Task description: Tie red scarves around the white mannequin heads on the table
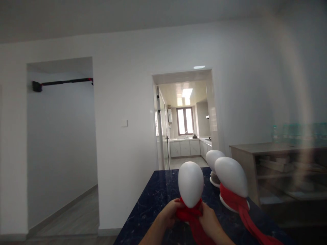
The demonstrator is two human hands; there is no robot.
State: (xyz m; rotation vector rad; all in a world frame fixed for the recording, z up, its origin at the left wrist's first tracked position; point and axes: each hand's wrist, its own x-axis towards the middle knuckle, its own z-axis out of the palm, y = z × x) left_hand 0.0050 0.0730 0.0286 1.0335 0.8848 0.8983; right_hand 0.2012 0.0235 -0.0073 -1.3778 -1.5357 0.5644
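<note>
A white, faceless mannequin head [190,182] stands upright on the dark blue table in front of me. Red cloth that looks like a scarf [198,229] goes around its neck, one end hanging down toward me. My left hand [171,211] is closed on the scarf at the left of the neck. On the right side, my right hand [208,217] grips the same scarf, its fingertips partly hidden by cloth. To the right, a second mannequin head [232,177] wears another red scarf [231,197] with a long tail trailing toward the table's near right.
Behind the second head stands a third white mannequin head [214,159] with something greyish at its neck. The table [145,204] has a dark marbled top. A shelf unit [245,149] with bottles on it stands at the right. Beyond the table, a doorway [155,119] opens to a kitchen.
</note>
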